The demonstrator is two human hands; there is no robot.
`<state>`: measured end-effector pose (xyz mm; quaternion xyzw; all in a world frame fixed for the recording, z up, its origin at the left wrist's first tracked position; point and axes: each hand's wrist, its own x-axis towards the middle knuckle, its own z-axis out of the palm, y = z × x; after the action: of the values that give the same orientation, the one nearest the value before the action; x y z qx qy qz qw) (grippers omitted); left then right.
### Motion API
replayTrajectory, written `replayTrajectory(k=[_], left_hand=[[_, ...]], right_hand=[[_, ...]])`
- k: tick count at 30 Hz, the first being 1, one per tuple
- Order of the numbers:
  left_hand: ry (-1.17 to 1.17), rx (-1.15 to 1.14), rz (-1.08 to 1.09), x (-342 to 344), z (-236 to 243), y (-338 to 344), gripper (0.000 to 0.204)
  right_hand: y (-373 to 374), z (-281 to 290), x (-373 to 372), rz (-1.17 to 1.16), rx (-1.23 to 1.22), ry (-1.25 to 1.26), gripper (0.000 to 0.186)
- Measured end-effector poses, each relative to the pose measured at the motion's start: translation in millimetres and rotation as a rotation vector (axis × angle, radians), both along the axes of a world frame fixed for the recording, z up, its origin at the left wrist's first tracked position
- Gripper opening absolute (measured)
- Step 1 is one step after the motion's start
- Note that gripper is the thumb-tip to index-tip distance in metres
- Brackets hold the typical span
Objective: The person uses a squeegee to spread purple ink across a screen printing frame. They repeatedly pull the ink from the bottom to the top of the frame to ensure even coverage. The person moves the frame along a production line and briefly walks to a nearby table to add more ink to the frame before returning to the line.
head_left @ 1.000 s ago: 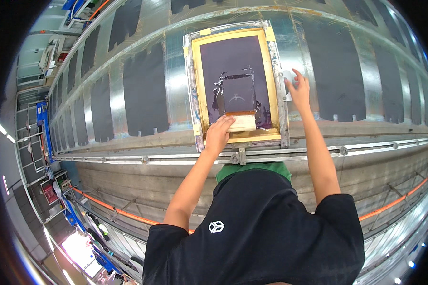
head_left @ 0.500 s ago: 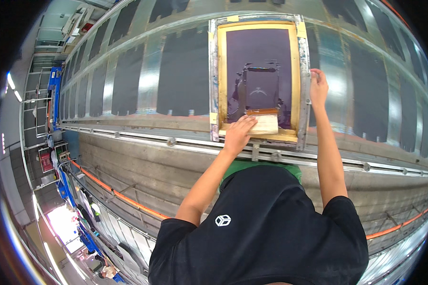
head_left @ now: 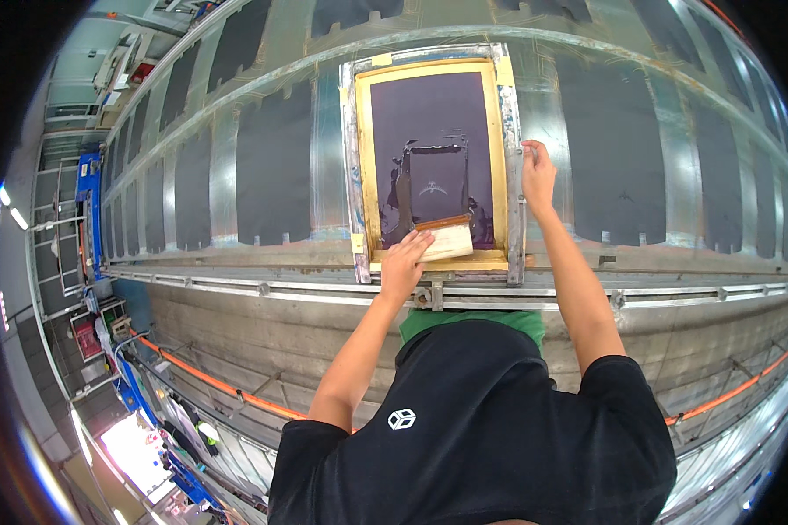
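Note:
My left hand (head_left: 403, 264) is closed round the left end of a squeegee (head_left: 449, 244) with a pale wooden handle and a brown blade edge. The squeegee lies slightly tilted across the near end of a screen printing frame (head_left: 514, 234). Dark purple mesh (head_left: 429, 109) fills the frame, edged with yellow tape. Wet dark ink (head_left: 404, 188) outlines a rectangle with a small pale curved mark inside it. At the frame's right outer edge, my right hand (head_left: 538, 178) has its fingers curled against the rim; the fingertips' far side is hidden.
The frame rests on a long table with dark fabric panels (head_left: 276, 166) laid in rows. A metal rail (head_left: 324, 295) with small stops runs along its near edge. Behind me stretches an orange pipe (head_left: 214, 378). Blue equipment (head_left: 89, 201) stands at the far left.
The frame, table and both hands appear shifted left in view. The squeegee sits a little more tilted, still near the frame's near end. Both hands keep their hold.

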<state>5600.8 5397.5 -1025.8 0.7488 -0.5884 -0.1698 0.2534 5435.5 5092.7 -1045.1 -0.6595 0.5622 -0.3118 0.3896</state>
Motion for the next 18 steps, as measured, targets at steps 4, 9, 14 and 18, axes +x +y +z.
replayTrajectory(k=[4, 9, 14, 18], left_hand=[[-0.017, -0.027, -0.041, 13, -2, 25, 0.062], [-0.107, -0.033, -0.12, 17, -10, 43, 0.057], [-0.135, -0.106, -0.067, 50, -20, -24, 0.056], [-0.025, -0.157, -0.021, 89, -3, -105, 0.044]], right_hand=[[3, -7, 5, -0.028, 0.023, 0.099, 0.02], [2, -11, 1, 0.01, 0.02, 0.232, 0.025], [7, 17, -10, 0.233, -0.442, 0.575, 0.043], [42, 77, 33, 0.683, -0.408, 0.404, 0.069]])
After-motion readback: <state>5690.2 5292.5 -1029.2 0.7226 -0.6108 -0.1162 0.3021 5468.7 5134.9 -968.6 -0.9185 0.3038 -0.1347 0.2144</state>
